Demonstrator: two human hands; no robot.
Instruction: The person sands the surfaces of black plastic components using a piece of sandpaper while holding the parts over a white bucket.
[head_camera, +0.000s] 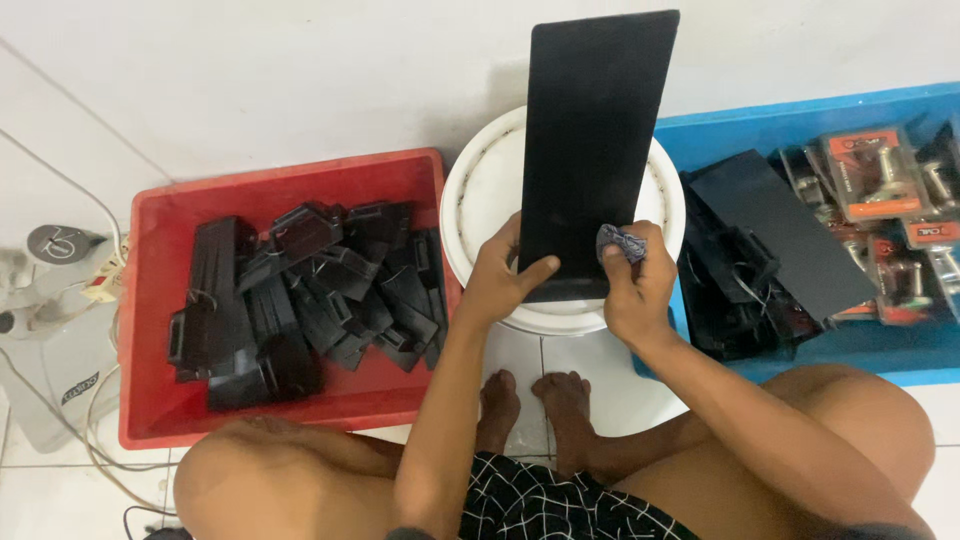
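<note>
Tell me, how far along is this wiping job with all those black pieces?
Hard to tell which bin is finished. In hand: the left hand steadies a black panel over the white bucket while the right hand presses a small cloth to it. Black parts fill the red bin; fewer lie in the blue bin.

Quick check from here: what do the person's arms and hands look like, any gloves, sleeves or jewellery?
Both arms are bare to past the elbows, with no sleeves showing. The left hand and right hand wear no gloves, rings, watch or bands. Nails look short and unpainted.
</note>
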